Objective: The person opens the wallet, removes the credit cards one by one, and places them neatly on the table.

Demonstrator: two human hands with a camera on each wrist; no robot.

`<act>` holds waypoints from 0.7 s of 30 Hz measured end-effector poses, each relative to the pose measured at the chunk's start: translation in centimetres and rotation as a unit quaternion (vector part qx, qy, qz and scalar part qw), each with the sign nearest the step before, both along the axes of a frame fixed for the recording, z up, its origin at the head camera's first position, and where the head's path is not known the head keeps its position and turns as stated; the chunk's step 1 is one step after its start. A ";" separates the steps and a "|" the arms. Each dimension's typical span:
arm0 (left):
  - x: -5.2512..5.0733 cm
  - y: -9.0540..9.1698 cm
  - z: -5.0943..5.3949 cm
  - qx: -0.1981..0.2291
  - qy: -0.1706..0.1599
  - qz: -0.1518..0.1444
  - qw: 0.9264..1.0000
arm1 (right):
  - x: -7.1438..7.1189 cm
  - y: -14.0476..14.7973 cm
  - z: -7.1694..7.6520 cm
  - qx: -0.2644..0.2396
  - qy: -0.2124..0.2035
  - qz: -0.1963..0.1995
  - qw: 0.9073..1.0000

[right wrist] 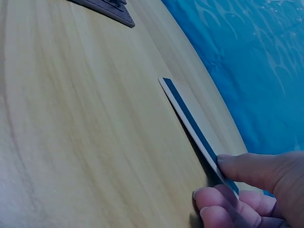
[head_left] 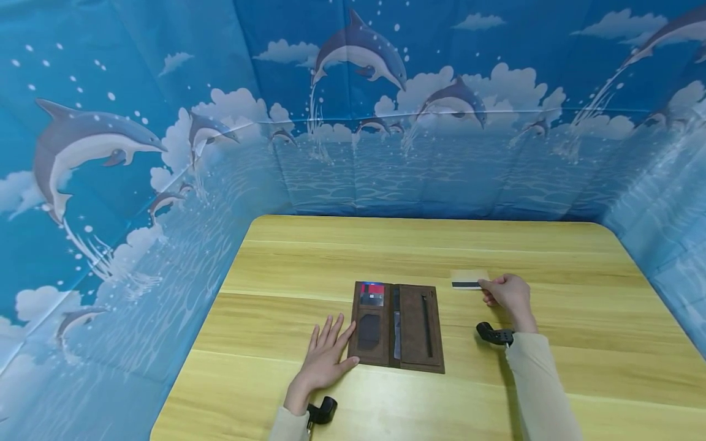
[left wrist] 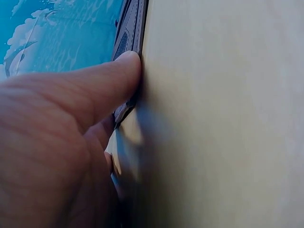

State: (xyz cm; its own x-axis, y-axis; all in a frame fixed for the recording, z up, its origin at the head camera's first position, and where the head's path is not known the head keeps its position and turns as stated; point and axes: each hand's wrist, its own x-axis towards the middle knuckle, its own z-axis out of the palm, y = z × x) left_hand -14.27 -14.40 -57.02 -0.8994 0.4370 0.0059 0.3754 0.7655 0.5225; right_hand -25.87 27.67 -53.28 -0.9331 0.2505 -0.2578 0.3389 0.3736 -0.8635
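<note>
A brown bifold wallet [head_left: 378,361] lies spread flat on the table, with a red-and-dark card [head_left: 372,294] in its upper left slot and a zipped pocket [head_left: 416,331] on its right half. My left hand [head_left: 326,358] rests beside the wallet's left edge, fingers straight and spread. In the left wrist view its thumb [left wrist: 116,78] touches the wallet edge [left wrist: 138,28]. Right of the wallet, my right hand [head_left: 508,296] pinches a pale card with a black stripe [head_left: 466,280] by its near right corner. The right wrist view shows the card [right wrist: 190,116] tilted just over the table.
The wooden table [head_left: 595,294] has rounded far corners. Behind it and at the sides hangs a blue curtain [head_left: 441,159] printed with dolphins. A black wrist camera [head_left: 322,410] sits at the left wrist, and another black camera [head_left: 493,334] at the right.
</note>
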 end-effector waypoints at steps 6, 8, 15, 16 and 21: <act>0.1 -0.1 0.0 0.024 0.015 -0.013 1.000 | -0.4 0.4 -0.2 0.012 -0.012 0.025 1.000; 0.1 0.0 0.0 0.022 0.017 -0.012 1.000 | -0.5 0.6 -0.1 0.014 -0.015 0.035 0.999; 0.0 0.0 -0.2 0.008 0.012 -0.003 1.000 | -0.6 0.9 0.2 0.016 -0.031 0.056 0.998; 0.0 0.0 -0.2 0.007 0.011 -0.002 1.000 | -0.7 0.9 0.2 0.017 -0.031 0.058 0.998; 0.0 0.0 -0.2 0.001 0.006 0.000 1.000 | -0.7 0.9 0.3 0.013 -0.034 0.065 0.997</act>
